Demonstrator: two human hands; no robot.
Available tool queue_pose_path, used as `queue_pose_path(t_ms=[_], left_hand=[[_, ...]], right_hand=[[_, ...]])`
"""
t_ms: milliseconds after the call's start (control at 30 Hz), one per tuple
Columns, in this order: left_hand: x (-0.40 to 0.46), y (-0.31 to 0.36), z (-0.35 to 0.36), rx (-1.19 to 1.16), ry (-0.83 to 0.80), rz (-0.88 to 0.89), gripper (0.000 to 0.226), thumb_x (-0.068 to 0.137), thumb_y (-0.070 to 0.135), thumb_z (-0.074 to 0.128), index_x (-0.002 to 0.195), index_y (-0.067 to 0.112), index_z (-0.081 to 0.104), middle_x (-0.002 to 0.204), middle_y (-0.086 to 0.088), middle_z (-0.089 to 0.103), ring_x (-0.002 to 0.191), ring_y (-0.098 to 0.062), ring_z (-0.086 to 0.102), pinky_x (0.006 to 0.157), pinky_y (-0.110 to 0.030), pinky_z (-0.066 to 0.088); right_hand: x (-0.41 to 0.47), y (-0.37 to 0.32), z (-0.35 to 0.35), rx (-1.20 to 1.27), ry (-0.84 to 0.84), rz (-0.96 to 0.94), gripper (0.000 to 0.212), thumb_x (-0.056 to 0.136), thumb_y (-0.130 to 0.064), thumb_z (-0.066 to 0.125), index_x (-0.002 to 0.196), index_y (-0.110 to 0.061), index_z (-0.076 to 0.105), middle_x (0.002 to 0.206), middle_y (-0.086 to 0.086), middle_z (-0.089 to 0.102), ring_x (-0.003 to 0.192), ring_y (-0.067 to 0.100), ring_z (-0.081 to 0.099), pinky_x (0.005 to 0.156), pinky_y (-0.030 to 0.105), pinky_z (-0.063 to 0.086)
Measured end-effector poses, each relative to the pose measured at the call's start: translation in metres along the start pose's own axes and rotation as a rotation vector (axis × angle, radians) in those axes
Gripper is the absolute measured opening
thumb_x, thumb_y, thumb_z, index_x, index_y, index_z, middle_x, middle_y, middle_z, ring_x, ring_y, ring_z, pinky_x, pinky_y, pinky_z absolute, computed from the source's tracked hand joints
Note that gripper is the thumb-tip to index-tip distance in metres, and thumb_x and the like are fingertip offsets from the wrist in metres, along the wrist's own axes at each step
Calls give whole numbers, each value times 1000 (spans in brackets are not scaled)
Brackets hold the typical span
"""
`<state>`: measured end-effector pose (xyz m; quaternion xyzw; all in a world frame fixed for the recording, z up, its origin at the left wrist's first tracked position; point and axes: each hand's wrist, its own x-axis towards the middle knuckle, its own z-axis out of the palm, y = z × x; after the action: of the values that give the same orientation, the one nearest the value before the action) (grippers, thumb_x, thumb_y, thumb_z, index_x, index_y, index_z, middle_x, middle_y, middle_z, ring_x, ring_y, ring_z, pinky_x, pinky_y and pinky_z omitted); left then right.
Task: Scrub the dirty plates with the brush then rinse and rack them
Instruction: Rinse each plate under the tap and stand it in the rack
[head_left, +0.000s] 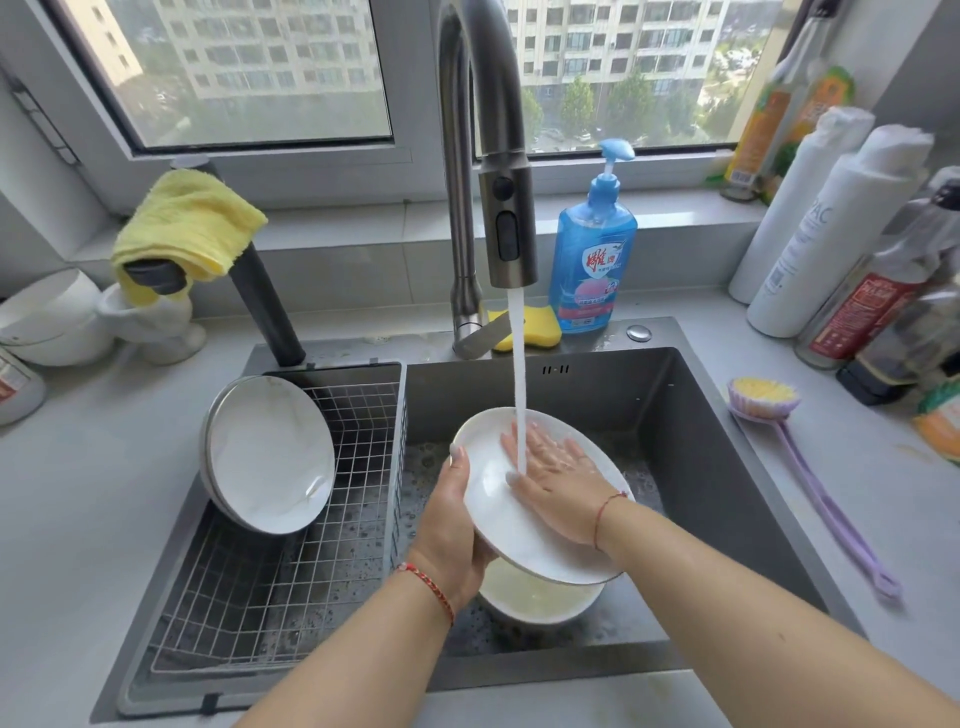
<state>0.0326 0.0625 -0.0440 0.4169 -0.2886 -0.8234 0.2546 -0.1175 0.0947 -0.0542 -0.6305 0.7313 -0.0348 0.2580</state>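
Observation:
A white plate (511, 535) is tilted under the running faucet (506, 208) over the sink (691, 467). My left hand (449, 525) grips its left rim from below, thumb on the edge. My right hand (553, 475) lies flat on the plate's face with fingers straight, in the water stream. Under the plate sits a white bowl (540, 597) with cloudy water. Washed white plates (270, 454) lean upright in the wire rack (291, 566) on the sink's left side. The purple long-handled brush (810, 483) lies on the counter to the right.
Blue dish soap bottle (592, 249) and a yellow sponge (537, 327) stand behind the sink. A yellow cloth (182, 223) hangs on a dark tap at left. White bowls (52, 317) sit far left. Bottles (852, 249) crowd the right counter.

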Motion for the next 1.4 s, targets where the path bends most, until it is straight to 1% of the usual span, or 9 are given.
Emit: queue_pose_path(t_ms=[167,267,433,533,633,767,967,1267,1400], left_hand=[[6,10,-11,11,130,117,53,98,58,38,134,23,56,121,-10,69,107,-31,67,64,-38,59],[7,15,-12,33,180,122,51,97,60,38,133,27,55,123,-9,67,108,-32,66,70,-44,60],[4,20,-6,100,207,124,40,101,52,38,131,29,51,119,-9,67,104,-32,67,77,-48,59],[2,24,-4,151,245,79,41,99,55,41,131,30,50,122,-10,65,104,-32,67,80,-51,59],[2,28,-5,211,247,78,49,95,59,45,135,30,49,127,-8,62,106,-31,66,71,-40,61],[-11,36,-6,269,217,100,52,98,62,34,126,23,53,116,-15,67,101,-32,68,72,-38,61],[-24,43,-18,273,221,114,54,102,54,29,147,23,36,109,-14,68,104,-33,67,87,-45,56],[-30,53,-48,310,204,198,57,103,51,26,147,17,41,137,-14,55,109,-19,59,79,-29,53],[-33,63,-60,306,201,260,59,102,54,23,144,19,44,138,-7,56,118,-17,55,101,-39,47]], right_hand=[[-34,13,1,-343,-134,79,50,102,-33,16,151,-21,13,160,3,-6,147,22,-13,114,57,-12],[-58,1,10,-376,-117,-72,25,100,-14,29,124,-17,38,147,12,27,141,29,16,111,69,1],[-72,-24,35,197,27,-111,63,92,-59,40,147,-30,31,153,-16,25,142,1,19,118,20,7],[-64,-39,43,324,289,-179,41,93,-28,56,134,-26,54,137,-10,53,129,7,46,107,10,28],[-59,-47,46,387,335,-166,36,87,-22,51,121,-22,66,109,-7,71,100,12,62,86,12,42],[-53,-54,36,671,364,-62,10,92,-15,58,91,-20,66,72,-14,60,66,0,55,62,18,42],[-54,-67,29,1153,369,96,13,93,-12,58,95,-22,66,91,1,69,82,11,61,67,21,50],[-59,-98,13,1282,500,50,7,86,-23,67,89,-19,71,83,-1,71,78,12,63,67,27,52],[-63,-122,-4,1276,560,-76,11,89,-13,61,91,-19,70,85,4,70,78,14,63,65,28,55]])
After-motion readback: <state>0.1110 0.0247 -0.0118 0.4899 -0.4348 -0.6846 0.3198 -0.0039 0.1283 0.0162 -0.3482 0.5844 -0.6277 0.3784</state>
